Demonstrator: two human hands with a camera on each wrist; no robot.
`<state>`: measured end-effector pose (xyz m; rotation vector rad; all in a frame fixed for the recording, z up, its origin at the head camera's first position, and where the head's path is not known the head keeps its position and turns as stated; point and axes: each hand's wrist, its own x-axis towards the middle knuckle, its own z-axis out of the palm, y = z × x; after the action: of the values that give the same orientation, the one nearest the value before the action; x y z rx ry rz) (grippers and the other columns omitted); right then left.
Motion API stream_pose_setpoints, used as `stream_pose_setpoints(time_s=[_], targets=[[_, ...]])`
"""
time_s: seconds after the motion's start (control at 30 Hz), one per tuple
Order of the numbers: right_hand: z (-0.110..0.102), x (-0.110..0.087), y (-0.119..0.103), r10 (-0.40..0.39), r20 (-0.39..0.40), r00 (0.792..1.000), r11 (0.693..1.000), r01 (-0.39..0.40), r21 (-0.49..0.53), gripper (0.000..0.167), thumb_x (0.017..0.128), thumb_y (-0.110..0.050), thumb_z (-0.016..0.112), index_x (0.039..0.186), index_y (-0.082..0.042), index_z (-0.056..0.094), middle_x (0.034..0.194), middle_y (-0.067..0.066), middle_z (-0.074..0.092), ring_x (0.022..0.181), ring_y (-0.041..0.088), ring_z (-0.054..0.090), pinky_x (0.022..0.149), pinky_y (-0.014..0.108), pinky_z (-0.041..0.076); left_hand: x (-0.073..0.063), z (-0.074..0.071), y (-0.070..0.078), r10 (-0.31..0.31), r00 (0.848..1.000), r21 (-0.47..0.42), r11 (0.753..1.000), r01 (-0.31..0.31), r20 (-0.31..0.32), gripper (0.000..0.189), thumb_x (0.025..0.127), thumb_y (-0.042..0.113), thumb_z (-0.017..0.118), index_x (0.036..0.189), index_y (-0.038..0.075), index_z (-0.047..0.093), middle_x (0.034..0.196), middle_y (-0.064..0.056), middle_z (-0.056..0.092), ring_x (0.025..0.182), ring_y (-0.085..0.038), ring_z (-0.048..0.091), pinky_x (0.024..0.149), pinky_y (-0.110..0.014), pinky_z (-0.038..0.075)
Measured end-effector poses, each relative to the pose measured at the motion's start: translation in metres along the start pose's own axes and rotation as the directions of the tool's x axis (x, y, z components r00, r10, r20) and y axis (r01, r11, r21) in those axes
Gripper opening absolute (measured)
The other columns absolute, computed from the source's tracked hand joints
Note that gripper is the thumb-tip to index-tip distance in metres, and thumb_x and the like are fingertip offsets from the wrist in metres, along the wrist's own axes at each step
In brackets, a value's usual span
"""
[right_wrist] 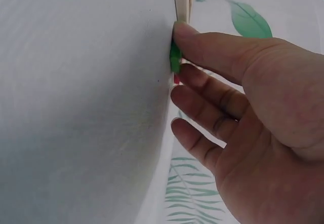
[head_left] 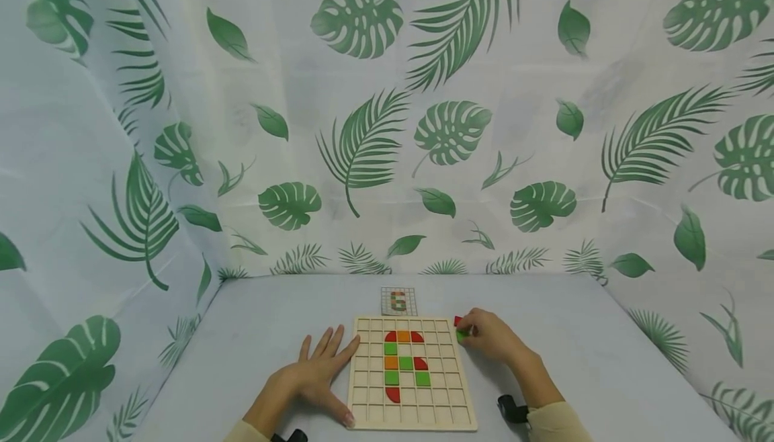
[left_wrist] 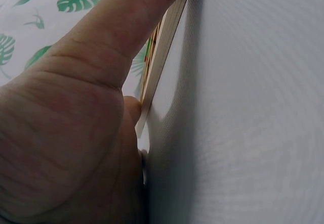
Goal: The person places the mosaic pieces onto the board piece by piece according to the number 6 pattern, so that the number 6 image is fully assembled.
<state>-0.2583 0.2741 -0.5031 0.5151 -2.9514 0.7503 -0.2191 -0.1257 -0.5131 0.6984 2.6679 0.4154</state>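
Note:
A wooden grid board (head_left: 444, 416) lies on the table, with red, orange and green tiles set in its squares. Green squares, orange squares and rounded red corner pieces form part of a figure 6. My left hand (head_left: 317, 375) is spread along the board's left side, thumb at the near corner and a fingertip on the left edge. Beside the far right of the board, my right hand (head_left: 492, 336) pinches a green tile (right_wrist: 175, 58) between thumb and index finger, down at the table. A red tile (head_left: 457, 321) lies just beyond it, partly covered by the fingers.
Behind the board lies a small gridded pattern card (head_left: 386, 302) showing a coloured 6. White cloth with green leaf prints (head_left: 447, 133) stands around the back and sides of the pale table (head_left: 254, 314).

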Motion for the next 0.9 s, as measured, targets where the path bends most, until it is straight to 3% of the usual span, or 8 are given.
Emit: stream_pose_setpoints(time_s=[0.13, 0.3, 0.47, 0.63, 0.9], targets=[[0.0, 0.001, -0.004, 0.012, -0.01, 1.0, 0.998, -0.013, -0.063, 0.013, 0.086, -0.004, 0.082, 0.095, -0.011, 0.074, 0.091, -0.003, 0.067, 0.082, 0.011, 0.058, 0.072, 0.032, 0.052, 0.0, -0.001, 0.0, 0.002, 1.0, -0.002, 1.0, -0.002, -0.003, 0.143, 0.058, 0.081, 0.085, 0.169, 0.031, 0.011, 0.176, -0.017, -0.002, 0.163, -0.041, -0.005, 0.122, -0.074, -0.006], [-0.001, 0.0, -0.007, 0.028, -0.024, 0.999, 0.998, -0.03, -0.063, 0.013, 0.09, -0.005, 0.079, 0.1, -0.011, 0.072, 0.092, -0.003, 0.068, 0.084, 0.011, 0.06, 0.074, 0.035, 0.054, -0.001, -0.001, 0.0, 0.011, 1.0, -0.006, 1.0, -0.011, -0.006, 0.143, 0.058, 0.08, 0.085, 0.169, 0.03, 0.011, 0.176, -0.018, -0.002, 0.162, -0.042, -0.005, 0.122, -0.075, -0.006], [-0.005, -0.001, -0.01, -0.084, -0.04, 0.996, 0.996, 0.083, -0.03, 0.017, 0.094, -0.004, 0.074, 0.112, -0.006, 0.075, 0.102, 0.001, 0.072, 0.09, 0.012, 0.065, 0.077, 0.033, 0.057, -0.001, 0.0, -0.002, 0.021, 1.0, -0.008, 1.0, -0.021, -0.008, 0.143, 0.058, 0.08, 0.086, 0.169, 0.029, 0.011, 0.176, -0.018, -0.003, 0.162, -0.042, -0.006, 0.121, -0.075, -0.007], [-0.011, 0.0, -0.014, -0.196, -0.024, 0.98, 0.98, 0.197, 0.025, 0.023, 0.097, -0.005, 0.071, 0.12, -0.003, 0.075, 0.104, 0.001, 0.071, 0.086, 0.006, 0.06, 0.073, 0.026, 0.055, 0.0, 0.001, -0.002, 0.021, 1.0, -0.007, 1.0, -0.022, -0.009, 0.143, 0.058, 0.081, 0.085, 0.169, 0.03, 0.01, 0.176, -0.018, -0.003, 0.162, -0.042, -0.007, 0.121, -0.075, -0.007], [-0.015, 0.001, -0.028, -0.226, 0.013, 0.974, 0.97, 0.224, 0.099, 0.023, 0.099, -0.005, 0.069, 0.121, -0.004, 0.077, 0.103, -0.003, 0.071, 0.087, 0.004, 0.062, 0.074, 0.025, 0.055, -0.002, 0.0, -0.001, 0.018, 1.0, -0.002, 1.0, -0.018, -0.011, 0.143, 0.058, 0.08, 0.086, 0.169, 0.03, 0.011, 0.176, -0.018, -0.003, 0.162, -0.042, -0.005, 0.121, -0.075, -0.007]])
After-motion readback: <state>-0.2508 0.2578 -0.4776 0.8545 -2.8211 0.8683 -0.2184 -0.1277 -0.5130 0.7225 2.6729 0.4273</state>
